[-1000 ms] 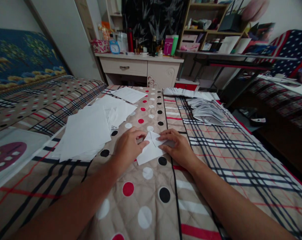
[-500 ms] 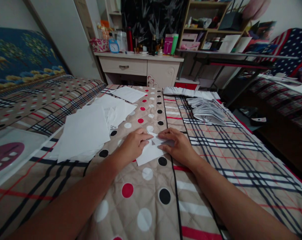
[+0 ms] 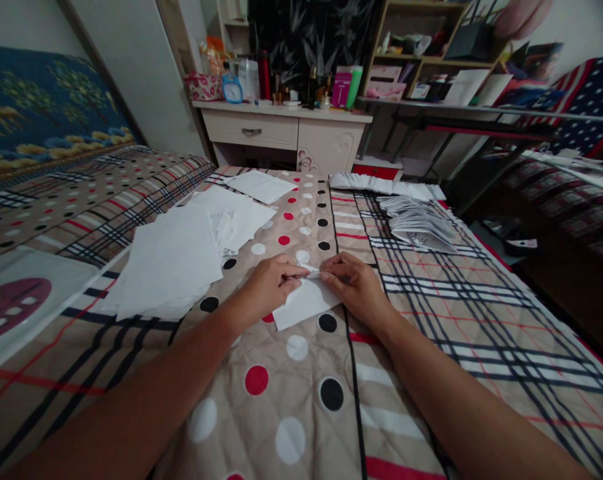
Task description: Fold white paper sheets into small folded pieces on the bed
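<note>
On the patterned bedspread (image 3: pixel 261 433) in front of me lies a small folded sheet of white paper (image 3: pixel 304 305). My left hand (image 3: pixel 272 283) pinches its far left edge between thumb and fingers. On the far right edge, the thumb and fingers of my right hand (image 3: pixel 354 283) are closed in the same way. Between the fingertips the far edge of the sheet is bent over into a narrow fold. The fingers partly cover that fold.
Loose white sheets (image 3: pixel 168 263) are piled at left, with another flat sheet (image 3: pixel 262 186) behind. Folded papers (image 3: pixel 416 223) lie in a row at right, and a longer white stack (image 3: pixel 386 186) is beyond them. A dresser (image 3: pixel 276 137) stands past the bed.
The far edge of the paper has been folded over toward me, and the small dark gap between my hands is gone. My view has shifted slightly.
</note>
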{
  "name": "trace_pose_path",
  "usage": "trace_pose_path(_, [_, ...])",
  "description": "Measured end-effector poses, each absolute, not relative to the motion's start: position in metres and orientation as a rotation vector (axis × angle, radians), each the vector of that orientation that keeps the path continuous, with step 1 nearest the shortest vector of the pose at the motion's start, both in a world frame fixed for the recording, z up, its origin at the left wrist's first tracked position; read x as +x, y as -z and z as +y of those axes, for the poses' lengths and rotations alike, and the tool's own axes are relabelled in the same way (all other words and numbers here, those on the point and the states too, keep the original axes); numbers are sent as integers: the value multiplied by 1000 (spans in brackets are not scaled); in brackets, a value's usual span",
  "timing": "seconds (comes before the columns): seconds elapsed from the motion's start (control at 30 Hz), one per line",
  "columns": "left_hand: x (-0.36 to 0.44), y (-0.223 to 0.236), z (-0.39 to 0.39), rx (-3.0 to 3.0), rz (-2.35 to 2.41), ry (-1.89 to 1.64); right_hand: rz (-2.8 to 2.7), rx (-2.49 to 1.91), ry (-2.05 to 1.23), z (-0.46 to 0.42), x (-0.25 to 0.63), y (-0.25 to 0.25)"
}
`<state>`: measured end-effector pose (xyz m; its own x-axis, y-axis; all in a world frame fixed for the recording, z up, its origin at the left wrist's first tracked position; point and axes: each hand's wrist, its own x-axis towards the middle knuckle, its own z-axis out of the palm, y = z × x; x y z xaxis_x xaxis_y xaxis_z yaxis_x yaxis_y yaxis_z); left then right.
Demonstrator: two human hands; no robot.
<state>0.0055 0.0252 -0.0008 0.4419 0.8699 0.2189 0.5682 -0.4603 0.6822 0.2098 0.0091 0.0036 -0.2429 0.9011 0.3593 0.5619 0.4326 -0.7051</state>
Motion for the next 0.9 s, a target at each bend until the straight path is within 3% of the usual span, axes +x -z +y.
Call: trace_pose_path(0.9, [9,-3,21,2048,1189,-866,-1866,-1750,-713,23,196,-22])
